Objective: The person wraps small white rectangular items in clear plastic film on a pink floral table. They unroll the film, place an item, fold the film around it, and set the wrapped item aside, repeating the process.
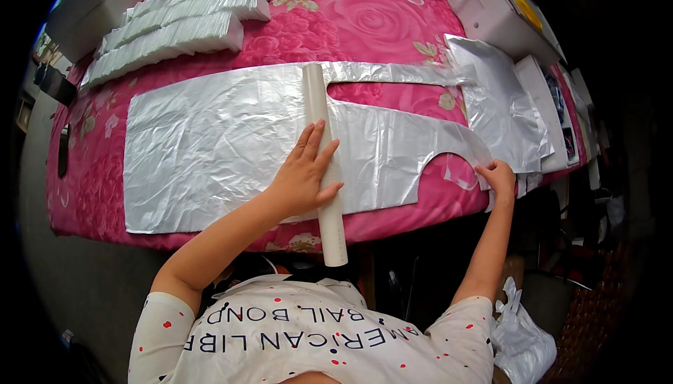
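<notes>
A thin, shiny white plastic apron (203, 146) lies spread across the table, its cut-outs and narrow strips toward the right. Over it, running from the far edge to past the near table edge, rests a pale, smooth pipe (332, 223). My left hand (301, 172) lies on the pipe's middle with fingers stretched and apart, its palm partly over the apron. At the apron's right end my right hand (498, 176) pinches the edge of the plastic between thumb and fingers.
Stacked folded white plastic bundles (175, 26) stand at the far left beside a white box (98, 9). A pile of flat plastic sheets (494, 97) and a white foam box (494, 16) occupy the right. Pink flowered cloth (364, 19) covers the table. A white plastic bag (522, 338) sits low right.
</notes>
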The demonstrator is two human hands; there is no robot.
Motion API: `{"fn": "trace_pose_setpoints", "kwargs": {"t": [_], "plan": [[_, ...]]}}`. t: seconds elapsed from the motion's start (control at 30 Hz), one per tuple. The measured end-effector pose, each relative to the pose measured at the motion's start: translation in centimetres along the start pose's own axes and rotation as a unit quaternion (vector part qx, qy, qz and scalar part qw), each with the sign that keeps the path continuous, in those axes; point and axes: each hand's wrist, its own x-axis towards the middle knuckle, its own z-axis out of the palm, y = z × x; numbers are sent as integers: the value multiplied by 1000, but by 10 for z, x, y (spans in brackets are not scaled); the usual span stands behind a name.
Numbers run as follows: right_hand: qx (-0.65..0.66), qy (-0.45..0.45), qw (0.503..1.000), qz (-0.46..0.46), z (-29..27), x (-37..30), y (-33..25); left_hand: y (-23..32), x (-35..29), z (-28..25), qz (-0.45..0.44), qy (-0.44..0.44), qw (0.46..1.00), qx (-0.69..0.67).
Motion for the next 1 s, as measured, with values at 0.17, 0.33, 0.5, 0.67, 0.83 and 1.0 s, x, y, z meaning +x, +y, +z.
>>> {"fn": "trace_pose_setpoints", "kwargs": {"t": [0.17, 0.33, 0.5, 0.67, 0.83, 1.0], "plan": [[150, -101, 983, 18, 6, 16, 36, 1, 2, 1, 3, -4, 1000, -9], [391, -50, 919, 18, 11, 9, 18, 1, 2, 0, 6, -1, 1000, -8], [416, 9, 905, -93, 44, -17, -48, 1, 3, 3, 10, -1, 1000, 2], [279, 128, 951, -49, 56, -25, -53, 1, 2, 0, 0, -11, 1000, -23], [441, 158, 882, -58, 70, -20, -55, 2, 3, 2, 14, 0, 1000, -16], [457, 131, 876, -83, 78, -45, -126, 2, 5, 5, 8, -5, 1000, -26]]}}
